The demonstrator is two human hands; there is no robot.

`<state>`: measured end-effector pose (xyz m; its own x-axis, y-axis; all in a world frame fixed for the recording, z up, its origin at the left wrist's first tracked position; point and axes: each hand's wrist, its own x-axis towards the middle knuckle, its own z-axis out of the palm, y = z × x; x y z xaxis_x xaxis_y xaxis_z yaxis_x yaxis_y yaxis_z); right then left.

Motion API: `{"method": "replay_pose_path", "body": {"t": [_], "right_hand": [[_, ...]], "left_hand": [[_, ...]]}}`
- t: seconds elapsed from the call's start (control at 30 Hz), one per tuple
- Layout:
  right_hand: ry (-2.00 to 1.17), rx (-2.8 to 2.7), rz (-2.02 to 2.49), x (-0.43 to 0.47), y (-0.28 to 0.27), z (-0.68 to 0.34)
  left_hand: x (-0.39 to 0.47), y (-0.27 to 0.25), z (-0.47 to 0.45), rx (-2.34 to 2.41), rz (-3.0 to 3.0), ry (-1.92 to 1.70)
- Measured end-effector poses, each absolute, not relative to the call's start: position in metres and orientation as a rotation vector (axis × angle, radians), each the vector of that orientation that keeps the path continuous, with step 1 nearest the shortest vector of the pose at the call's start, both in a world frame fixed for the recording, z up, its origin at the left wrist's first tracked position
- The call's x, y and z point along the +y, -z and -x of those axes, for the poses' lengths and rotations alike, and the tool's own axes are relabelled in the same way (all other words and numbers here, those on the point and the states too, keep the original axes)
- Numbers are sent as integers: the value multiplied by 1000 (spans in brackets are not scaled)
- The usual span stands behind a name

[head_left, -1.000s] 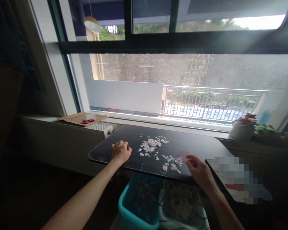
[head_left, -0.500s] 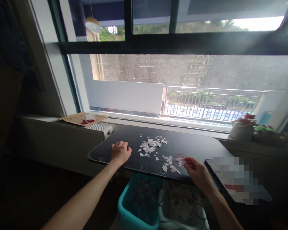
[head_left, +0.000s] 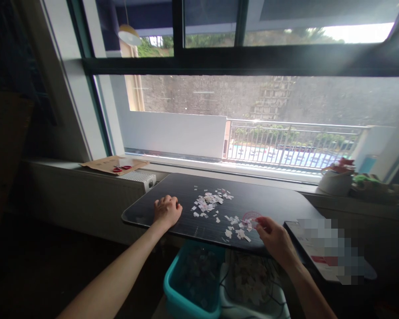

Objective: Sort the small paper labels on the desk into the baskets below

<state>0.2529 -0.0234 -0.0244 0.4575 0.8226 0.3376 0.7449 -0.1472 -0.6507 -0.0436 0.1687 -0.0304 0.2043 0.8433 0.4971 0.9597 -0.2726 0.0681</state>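
Note:
My left hand (head_left: 168,210) rests curled on the left part of the dark table (head_left: 269,199), its fingers folded; I see nothing in them. At the table's front right, my right hand (head_left: 271,232) pinches the edge of a round, see-through piece with a red pattern (head_left: 251,215), whose exact kind I cannot make out. That piece lies over or just above some scraps. A loose cluster of small white paper scraps (head_left: 232,232) is spread to the left of my right fingertips. Farther back, between both hands, lies a larger heap of paper scraps (head_left: 209,201).
Below the table's front edge stand a turquoise bin (head_left: 174,279) and a pale container (head_left: 279,305) with scraps and dark cords. A dark tray with papers (head_left: 306,239) is at the right. Red-handled scissors (head_left: 121,168) lie on brown paper (head_left: 101,164) by the window.
My right hand and the round red-patterned piece have shifted very slightly right and up. A few scraps near it have moved a little. My left hand stays put.

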Motion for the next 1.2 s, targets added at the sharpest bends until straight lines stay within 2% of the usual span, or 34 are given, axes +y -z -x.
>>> {"method": "replay_pose_path", "body": {"t": [0.27, 0.87, 1.2], "right_hand": [[-46, -1300, 1983, -23, 22, -252], [-256, -1298, 1785, -16, 34, -257], [-164, -1282, 1867, -20, 29, -256]], "left_hand": [[169, 31, 43, -1697, 2204, 655], [169, 31, 44, -1701, 2238, 675], [170, 32, 44, -1703, 2216, 654]]}}
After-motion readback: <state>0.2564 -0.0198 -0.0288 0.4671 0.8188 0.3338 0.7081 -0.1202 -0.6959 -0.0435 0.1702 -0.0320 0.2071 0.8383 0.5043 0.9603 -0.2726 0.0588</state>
